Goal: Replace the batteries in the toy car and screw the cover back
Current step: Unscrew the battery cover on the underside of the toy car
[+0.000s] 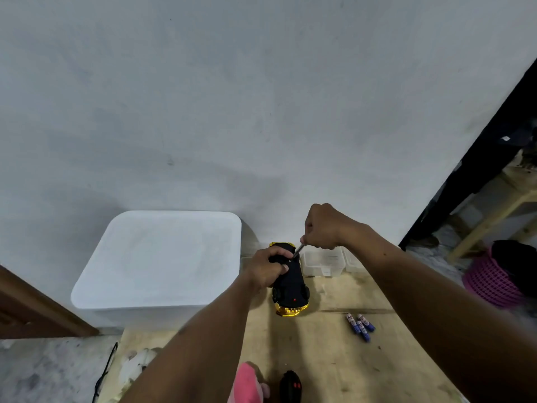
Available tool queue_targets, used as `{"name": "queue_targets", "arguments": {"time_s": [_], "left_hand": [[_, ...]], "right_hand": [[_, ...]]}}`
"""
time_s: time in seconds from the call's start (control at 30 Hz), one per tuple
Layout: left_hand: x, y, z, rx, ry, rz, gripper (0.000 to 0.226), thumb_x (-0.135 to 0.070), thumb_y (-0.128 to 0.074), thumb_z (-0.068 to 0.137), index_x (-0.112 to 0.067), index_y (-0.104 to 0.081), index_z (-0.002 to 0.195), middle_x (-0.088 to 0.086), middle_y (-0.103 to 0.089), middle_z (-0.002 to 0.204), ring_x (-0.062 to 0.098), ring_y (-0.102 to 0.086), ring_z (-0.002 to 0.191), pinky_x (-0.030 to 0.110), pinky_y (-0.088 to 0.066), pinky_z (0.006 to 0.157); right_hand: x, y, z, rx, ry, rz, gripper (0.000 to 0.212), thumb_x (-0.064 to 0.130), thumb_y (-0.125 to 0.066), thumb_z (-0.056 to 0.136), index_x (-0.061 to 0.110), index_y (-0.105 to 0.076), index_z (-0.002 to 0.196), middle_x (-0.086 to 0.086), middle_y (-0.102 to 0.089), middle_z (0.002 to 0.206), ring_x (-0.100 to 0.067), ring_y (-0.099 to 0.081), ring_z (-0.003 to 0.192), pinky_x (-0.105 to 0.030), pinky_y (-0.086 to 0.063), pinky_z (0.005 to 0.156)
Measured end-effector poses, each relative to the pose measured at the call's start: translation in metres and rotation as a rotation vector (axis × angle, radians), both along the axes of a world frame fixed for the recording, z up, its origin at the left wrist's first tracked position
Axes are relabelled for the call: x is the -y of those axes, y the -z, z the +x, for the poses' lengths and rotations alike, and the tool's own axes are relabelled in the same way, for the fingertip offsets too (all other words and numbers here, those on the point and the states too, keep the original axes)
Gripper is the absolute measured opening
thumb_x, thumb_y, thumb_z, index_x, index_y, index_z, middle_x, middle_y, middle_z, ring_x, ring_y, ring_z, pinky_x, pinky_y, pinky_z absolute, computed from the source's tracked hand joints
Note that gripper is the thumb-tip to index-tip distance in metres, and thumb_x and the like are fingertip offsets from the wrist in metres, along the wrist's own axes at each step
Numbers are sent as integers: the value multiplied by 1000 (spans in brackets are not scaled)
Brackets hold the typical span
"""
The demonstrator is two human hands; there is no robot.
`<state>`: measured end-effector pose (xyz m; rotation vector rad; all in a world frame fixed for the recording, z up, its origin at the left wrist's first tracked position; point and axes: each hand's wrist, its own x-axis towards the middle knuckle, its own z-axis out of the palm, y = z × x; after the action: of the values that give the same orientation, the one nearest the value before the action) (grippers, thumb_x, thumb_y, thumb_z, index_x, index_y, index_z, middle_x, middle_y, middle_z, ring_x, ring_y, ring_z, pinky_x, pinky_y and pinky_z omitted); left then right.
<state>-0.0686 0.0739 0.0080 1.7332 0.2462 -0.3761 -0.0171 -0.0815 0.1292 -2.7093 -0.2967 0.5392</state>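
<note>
Head view, toy car [290,282] upside down, lengthwise toward wall [261,97]

The right hand [325,228] hides the screwdriver [298,251] handle; the left hand [266,269] covers part of the car [292,283]. The near edge cuts the remote [290,385].

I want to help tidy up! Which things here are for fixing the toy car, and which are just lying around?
For the job:
toy car, held by the left hand
screwdriver, in the right hand
batteries

Just lying about:
white box
clear tubs
pink basket
</note>
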Motion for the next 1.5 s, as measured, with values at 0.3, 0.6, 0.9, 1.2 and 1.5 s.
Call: {"name": "queue_targets", "arguments": {"time_s": [0.3,0.6,0.9,1.2,1.5], "left_hand": [[-3,-5,2,18,-3,-29,32,3,-57,90,-23,-72,103,11,-64,114,23,-62,93,32,-57,71],[-1,-5,-1,16,-6,-18,31,1,-58,90,-24,-72,102,9,-65,112,22,-64,93,30,-57,69],[1,-5,-1,27,8,-6,30,-1,-58,90,-27,-72,96,10,-66,108,21,-64,87,33,-58,68],[-1,-8,0,48,-1,-23,31,0,-59,90,-28,-71,94,14,-66,113,30,-65,98,45,-58,81],[0,-2,1,176,-36,-14,18,-5,-67,88,-16,-70,102,-5,-62,96,22,-61,98,40,-58,85]], "right_hand": [[1,2,-1,53,19,-38,27,25,-69,81,3,-60,68,-11,-60,67,-25,-51,44,-29,-47,51],[-2,2,-2,69,-64,-63,18,16,-73,71,10,-59,61,-4,-64,73,-25,-60,65,-33,-50,59],[-3,-1,1,90,-54,-56,13,13,-72,72,0,-69,72,-10,-68,75,-26,-61,65,-32,-51,60],[-4,1,-4,111,-20,-130,29,21,-65,80,10,-47,60,-5,-49,65,-23,-44,57,-28,-37,55],[0,-8,-1,126,-4,-159,14,16,-67,73,6,-59,70,-6,-53,74,-23,-45,58,-26,-36,54]]}}
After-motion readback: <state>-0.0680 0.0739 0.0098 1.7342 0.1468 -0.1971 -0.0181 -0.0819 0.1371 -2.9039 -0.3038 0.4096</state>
